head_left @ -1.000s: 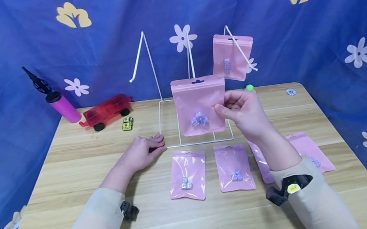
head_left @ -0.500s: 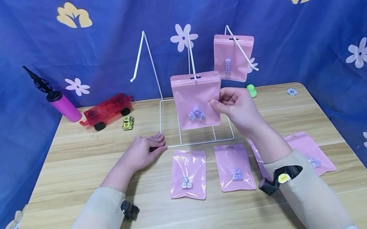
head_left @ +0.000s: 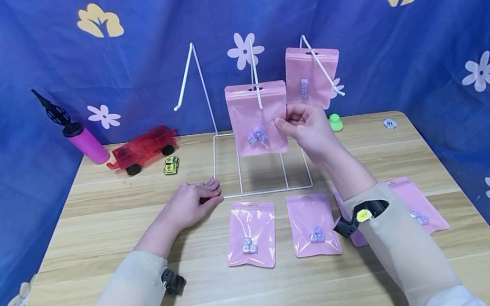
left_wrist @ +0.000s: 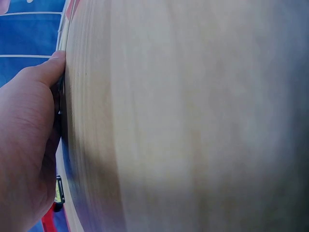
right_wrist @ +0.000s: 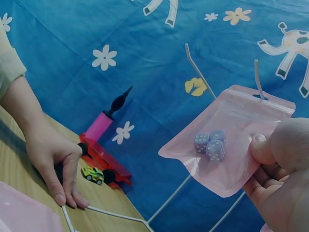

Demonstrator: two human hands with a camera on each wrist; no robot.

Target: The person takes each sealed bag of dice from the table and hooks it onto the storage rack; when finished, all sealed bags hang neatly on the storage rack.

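Observation:
My right hand (head_left: pixel 311 129) pinches the right edge of a pink zip bag (head_left: pixel 259 118) with several purple dice inside. In the right wrist view, the tip of a rack prong (right_wrist: pixel 258 79) passes through the hang hole of this pink bag (right_wrist: pixel 227 140). The white wire display rack (head_left: pixel 267 191) has its base on the table. My left hand (head_left: pixel 192 201) holds the base's front left corner, fingertips and thumb down at the wire. Another dice bag (head_left: pixel 313 70) hangs on the right prong. The left prong (head_left: pixel 183 77) bears nothing.
Several more pink dice bags, such as this one (head_left: pixel 255 258) and this one (head_left: pixel 311 217), lie in front of the rack. Back left are a pink pump (head_left: pixel 89 145), a red trailer (head_left: pixel 143 146) and a small yellow car (head_left: pixel 171 165). A green toy (head_left: pixel 335 122) and a chip (head_left: pixel 389 123) lie back right.
My right hand has carried the pink bag up and back, and the middle prong's tip now sits in front of its face. My left hand stays at the rack's corner.

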